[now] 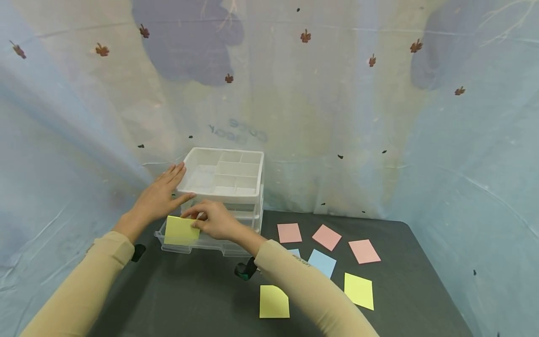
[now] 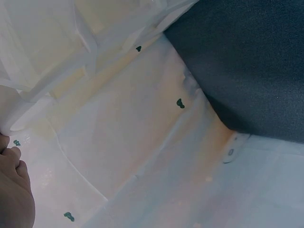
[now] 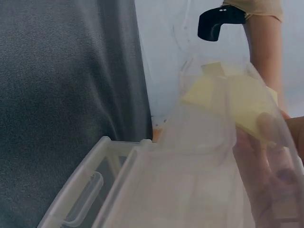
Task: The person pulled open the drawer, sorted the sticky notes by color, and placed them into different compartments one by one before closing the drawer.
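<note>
Yellow note [image 1: 178, 230] held at the front left of the drawer unit [image 1: 233, 196], by its pulled-out bottom drawer [image 1: 214, 243]. Right hand [image 1: 216, 221]: thumb and fingers pinching the note near its upper right corner. Step in hand looks like setting the paper into that drawer. To do it well: light pinch, as thin paper should crease easily; lower edge well inside the drawer's rim, sheet tipped flat, release low so it does not flutter or lodge upright.

Left hand [image 1: 156, 199] at the left side of the drawer unit, beside the top tray [image 1: 200, 177]; fingers fairly straight and close together, thumb held apart. A steadying touch there would help if the unit is knocked.

Right of the drawer unit, on the dark surface [image 1: 198, 292]: three pink notes [image 1: 326, 237]; nearer the wearer, blue paper [image 1: 323, 263], then two loose yellow notes [image 1: 274, 304].

Hard to make out: whether the held note's lower edge sits inside the drawer or before it. Right wrist view gives yellow paper through hazy plastic; sheet count uncertain. Left fingertips' contact with the unit unclear; left wrist view crops that hand. Right sleeve [image 1: 313, 288] covers some blue paper.
</note>
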Demonstrator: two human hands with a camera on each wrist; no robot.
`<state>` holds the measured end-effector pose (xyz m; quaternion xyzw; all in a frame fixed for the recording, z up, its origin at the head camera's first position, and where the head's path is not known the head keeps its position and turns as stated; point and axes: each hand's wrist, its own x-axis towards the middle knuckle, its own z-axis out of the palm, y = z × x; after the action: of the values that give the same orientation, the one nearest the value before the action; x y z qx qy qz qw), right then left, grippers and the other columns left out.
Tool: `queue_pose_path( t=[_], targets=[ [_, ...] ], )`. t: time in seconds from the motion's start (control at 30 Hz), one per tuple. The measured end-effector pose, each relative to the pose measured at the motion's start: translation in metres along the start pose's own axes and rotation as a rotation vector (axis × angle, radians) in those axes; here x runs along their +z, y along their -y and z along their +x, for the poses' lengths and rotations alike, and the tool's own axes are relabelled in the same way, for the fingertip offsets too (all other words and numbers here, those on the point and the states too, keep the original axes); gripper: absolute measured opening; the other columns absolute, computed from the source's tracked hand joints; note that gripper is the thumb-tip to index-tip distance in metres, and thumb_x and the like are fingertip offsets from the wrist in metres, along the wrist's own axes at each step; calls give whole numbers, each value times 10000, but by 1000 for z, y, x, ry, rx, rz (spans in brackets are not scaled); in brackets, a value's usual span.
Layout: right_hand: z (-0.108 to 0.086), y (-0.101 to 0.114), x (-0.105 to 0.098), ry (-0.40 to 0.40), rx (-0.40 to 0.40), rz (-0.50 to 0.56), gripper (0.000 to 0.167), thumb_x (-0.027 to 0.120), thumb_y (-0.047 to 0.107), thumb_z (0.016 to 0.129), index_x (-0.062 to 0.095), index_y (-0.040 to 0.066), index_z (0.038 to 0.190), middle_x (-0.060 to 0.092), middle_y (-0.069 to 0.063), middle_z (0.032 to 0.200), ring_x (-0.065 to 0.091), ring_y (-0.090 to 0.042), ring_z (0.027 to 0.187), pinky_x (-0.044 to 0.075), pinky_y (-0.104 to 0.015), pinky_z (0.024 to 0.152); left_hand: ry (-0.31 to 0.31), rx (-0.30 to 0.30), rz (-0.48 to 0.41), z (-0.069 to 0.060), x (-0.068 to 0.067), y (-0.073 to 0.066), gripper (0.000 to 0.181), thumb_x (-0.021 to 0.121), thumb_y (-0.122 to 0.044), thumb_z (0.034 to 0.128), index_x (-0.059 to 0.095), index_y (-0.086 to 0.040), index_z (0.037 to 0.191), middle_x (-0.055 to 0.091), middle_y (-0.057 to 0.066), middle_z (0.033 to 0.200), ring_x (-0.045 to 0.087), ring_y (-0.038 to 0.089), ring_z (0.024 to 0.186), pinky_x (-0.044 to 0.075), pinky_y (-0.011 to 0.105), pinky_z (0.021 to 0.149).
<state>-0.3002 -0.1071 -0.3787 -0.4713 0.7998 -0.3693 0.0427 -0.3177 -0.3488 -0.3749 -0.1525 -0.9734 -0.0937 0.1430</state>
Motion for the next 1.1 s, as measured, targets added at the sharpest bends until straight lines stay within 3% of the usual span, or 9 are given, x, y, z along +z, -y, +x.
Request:
queue_pose_path(
  t=[0.6, 0.83, 1.1],
  targets=[
    [9, -8, 5, -15, 95, -33, 373, 739, 45, 969, 734, 137, 1331, 652, -57, 1166, 705, -102, 914, 540, -94, 683, 20, -14, -26, 2, 0, -1, 959, 593, -574, 1022, 115, -58, 1674, 45, 107, 1752, 64, 382, 1600, 156, 627, 1265],
    [11, -12, 7, 8, 134, -83, 432, 746, 42, 964, 700, 143, 1381, 637, -70, 1223, 675, -125, 922, 533, -101, 725, 9, -21, -31, 3, -2, -2, 952, 656, -504, 1010, 156, -28, 1665, 74, 118, 1749, 84, 394, 1596, 170, 654, 1250],
    [14, -15, 12, 62, 208, -112, 479, 772, 58, 947, 684, 168, 1405, 615, -55, 1316, 665, -104, 959, 530, -116, 709, 9, -24, -38, 0, 0, -1, 958, 636, -544, 1009, 165, -28, 1664, 78, 114, 1748, 77, 376, 1600, 175, 651, 1250]
  ],
)
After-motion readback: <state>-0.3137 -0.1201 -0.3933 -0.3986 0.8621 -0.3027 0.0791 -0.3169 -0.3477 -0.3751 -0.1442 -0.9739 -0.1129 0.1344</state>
